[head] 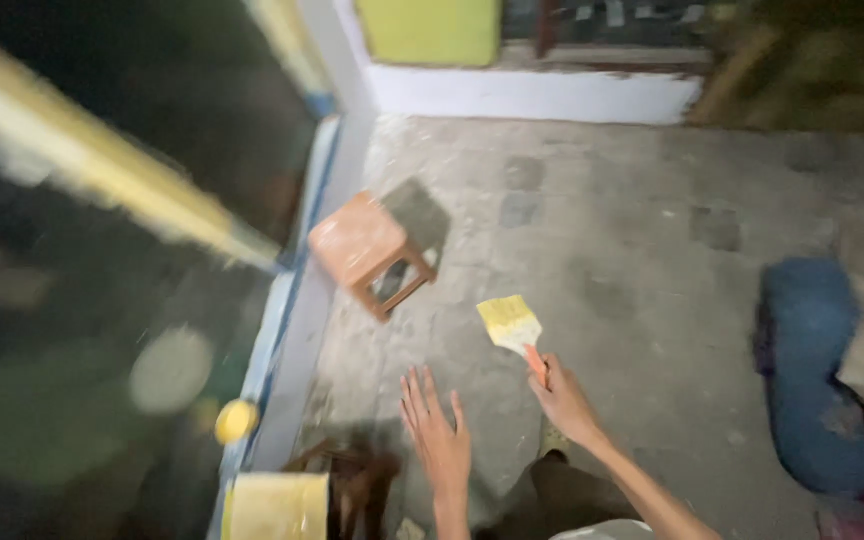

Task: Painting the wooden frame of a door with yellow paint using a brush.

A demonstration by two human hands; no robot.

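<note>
Right hand (564, 400) grips a yellow-smeared paint scraper (512, 325) just beyond the small stool (367, 245), left hand (437, 435) open, empty.

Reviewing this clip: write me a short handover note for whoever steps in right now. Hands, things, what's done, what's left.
Right hand: closed on the orange handle of a putty knife, blade up, coated in yellow paste.
Left hand: open, fingers spread, holding nothing, above the concrete floor.
Nearby: small brown stool by the wall edge; blue bundle at right.
Done: blade is loaded.
Left: the picture is blurred; no freshly worked surface can be made out.
</note>
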